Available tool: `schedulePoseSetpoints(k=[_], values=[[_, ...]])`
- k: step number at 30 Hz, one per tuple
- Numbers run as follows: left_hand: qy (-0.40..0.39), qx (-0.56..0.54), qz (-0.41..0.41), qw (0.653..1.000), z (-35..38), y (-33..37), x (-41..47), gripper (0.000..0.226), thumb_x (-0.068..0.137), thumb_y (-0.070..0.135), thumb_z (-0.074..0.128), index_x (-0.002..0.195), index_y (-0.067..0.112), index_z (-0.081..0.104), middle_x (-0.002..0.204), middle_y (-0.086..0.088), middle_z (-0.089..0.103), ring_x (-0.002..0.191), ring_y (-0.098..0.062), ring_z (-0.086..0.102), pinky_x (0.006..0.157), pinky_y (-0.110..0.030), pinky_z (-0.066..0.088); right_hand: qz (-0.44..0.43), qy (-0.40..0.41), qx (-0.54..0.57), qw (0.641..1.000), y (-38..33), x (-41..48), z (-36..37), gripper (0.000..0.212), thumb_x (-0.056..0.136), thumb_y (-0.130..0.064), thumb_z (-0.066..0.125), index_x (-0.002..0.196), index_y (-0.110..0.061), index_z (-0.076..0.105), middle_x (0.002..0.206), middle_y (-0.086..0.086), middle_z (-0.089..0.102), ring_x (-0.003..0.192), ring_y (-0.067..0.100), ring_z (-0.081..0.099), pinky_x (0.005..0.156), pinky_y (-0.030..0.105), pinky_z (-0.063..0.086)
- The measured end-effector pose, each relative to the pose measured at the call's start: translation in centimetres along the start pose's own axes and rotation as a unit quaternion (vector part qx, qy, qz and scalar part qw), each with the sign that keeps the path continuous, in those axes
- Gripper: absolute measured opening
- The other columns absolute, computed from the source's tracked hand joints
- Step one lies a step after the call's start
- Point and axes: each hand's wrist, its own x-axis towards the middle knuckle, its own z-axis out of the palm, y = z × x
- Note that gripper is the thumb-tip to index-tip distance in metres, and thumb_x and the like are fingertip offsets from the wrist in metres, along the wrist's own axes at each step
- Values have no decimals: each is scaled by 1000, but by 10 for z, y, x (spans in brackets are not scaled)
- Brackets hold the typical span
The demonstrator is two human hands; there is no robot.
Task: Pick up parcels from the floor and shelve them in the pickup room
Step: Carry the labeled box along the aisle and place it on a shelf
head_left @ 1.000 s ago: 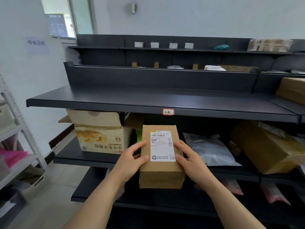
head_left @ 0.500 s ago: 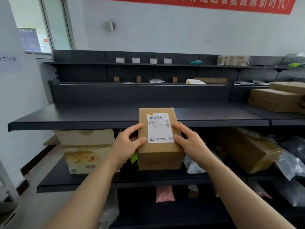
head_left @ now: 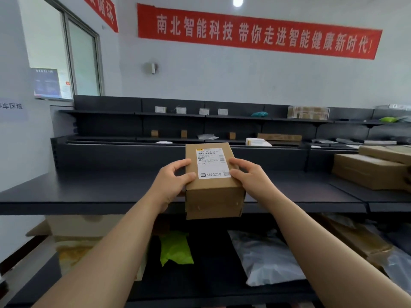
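Parcel [head_left: 213, 183]: small brown carton, white label facing up, held in the air at the front edge of the dark middle shelf [head_left: 93, 192], its near end hanging out past the lip.
Left hand [head_left: 172, 182]: clamped on the parcel's left side, thumb over the top edge.
Right hand [head_left: 250, 177]: clamped on the right side, fingers curled over the label's edge.
Whether its far end touches the shelf: hard to tell from this angle.
Step in hand: setting it down. Push it level and well in (bare shelf lies on both sides), label kept up for reading.
Watch for: stacked cartons [head_left: 369, 170] further right; stay apart from them.
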Motion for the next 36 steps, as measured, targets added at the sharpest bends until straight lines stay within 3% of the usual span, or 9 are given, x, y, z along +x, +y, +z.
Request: schedulePoseSetpoints(k=[2,4,9,15,19,22,30,36], values=[[1,1,-11,1000,4,-2,17,49,86,24,65,133,28,52,132,2,50,113,-19,53,92,-41,52,7,2,16,1000,3,18,-2,43,93,-21,53,136,-23,50,138,-2,50,116,14,52,85,23,42],[2,-5,-19,1000,9,-5,35,50,86,23,64,134,27,51,130,1,51,111,-20,54,90,-44,53,19,2,27,999,7,36,-2,42,94,-20,52,136,-22,49,138,-1,50,114,16,52,84,25,42],[7,-25,-35,999,17,-16,73,49,87,19,63,134,23,51,126,-2,55,92,-17,62,66,-32,55,44,-2,30,999,19,71,2,43,95,-20,49,138,-20,47,137,1,50,113,16,51,81,27,41],[3,-28,-61,998,22,-35,109,49,86,18,64,133,21,53,129,-2,55,99,-21,62,75,-38,58,69,0,17,997,32,101,10,42,95,-19,48,137,-20,47,132,2,52,102,15,52,68,23,42],[-7,-24,-74,997,22,-46,132,49,85,18,65,133,19,53,132,-2,54,103,-24,62,84,-46,57,93,5,12,996,41,122,17,42,95,-20,47,137,-21,48,126,2,54,91,12,52,66,26,44],[-9,-8,-79,997,23,-53,147,50,85,19,65,133,18,53,134,-3,53,110,-24,58,92,-47,52,111,-2,-4,994,46,134,21,41,96,-21,46,138,-22,47,120,0,54,93,15,53,69,28,45],[-35,13,-96,995,29,-70,173,51,86,26,63,135,18,51,130,-5,56,110,-25,57,84,-37,53,147,-3,-38,988,54,158,26,41,98,-20,41,139,-22,45,115,2,54,87,15,50,65,29,42],[-35,17,-95,995,32,-74,184,52,87,26,62,137,18,48,134,-5,53,114,-24,54,87,-37,51,156,1,-48,987,57,171,30,41,99,-21,37,140,-24,43,121,3,51,101,22,49,77,36,43]])
